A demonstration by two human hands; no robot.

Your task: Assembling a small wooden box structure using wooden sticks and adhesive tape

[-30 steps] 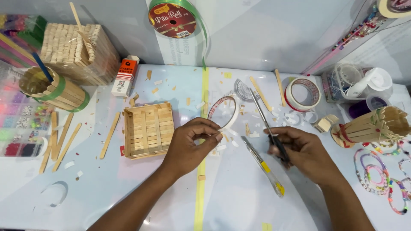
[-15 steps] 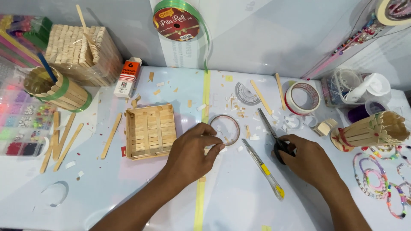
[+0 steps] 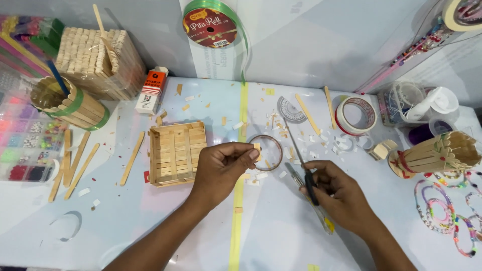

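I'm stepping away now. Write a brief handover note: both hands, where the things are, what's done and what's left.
Left hand: pinches a small wood piece over the clear tape roll.
Right hand: holds scissors, blades pointing away, above the yellow cutter.
Stick tray lies left of the left hand; loose sticks further left.
Done: tray looks assembled; offcuts litter the table.
Left: the small piece is not yet fixed anywhere.
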